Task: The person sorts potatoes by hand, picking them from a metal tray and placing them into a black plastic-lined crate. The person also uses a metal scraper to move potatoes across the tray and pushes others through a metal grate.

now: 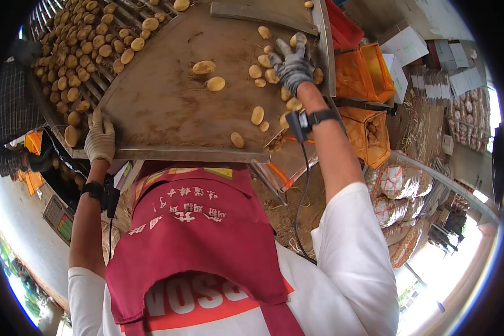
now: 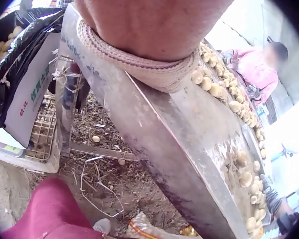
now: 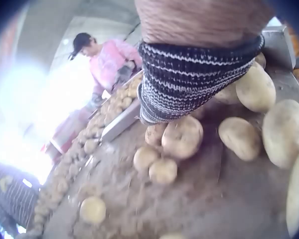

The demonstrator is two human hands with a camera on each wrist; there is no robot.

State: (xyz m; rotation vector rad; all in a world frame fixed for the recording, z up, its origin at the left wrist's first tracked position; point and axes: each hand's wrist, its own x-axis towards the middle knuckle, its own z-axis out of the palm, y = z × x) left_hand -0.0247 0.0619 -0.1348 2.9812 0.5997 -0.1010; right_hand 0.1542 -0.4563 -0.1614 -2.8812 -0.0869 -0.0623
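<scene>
My left hand (image 1: pixel 100 137), in a pale knit glove, rests at the near left corner of the metal table (image 1: pixel 168 106), fingers extended beside the bars. Only its cuff (image 2: pixel 144 64) shows in the left wrist view. On the right, my hand (image 1: pixel 292 66) in a striped grey glove spreads its fingers over a group of potatoes (image 1: pixel 255 71); whether its palm touches them is hidden. Potatoes (image 3: pixel 182 137) lie around the striped glove (image 3: pixel 189 82) in the right wrist view. Two potatoes (image 1: pixel 215 84) lie mid-table.
Many potatoes (image 1: pixel 75 50) cover the slatted rack at the left. Orange crates (image 1: pixel 369 73) stand past the table's right edge. A person in pink (image 2: pixel 256 69) is across the rack, and someone in a checked sleeve (image 1: pixel 11 101) stands at the left.
</scene>
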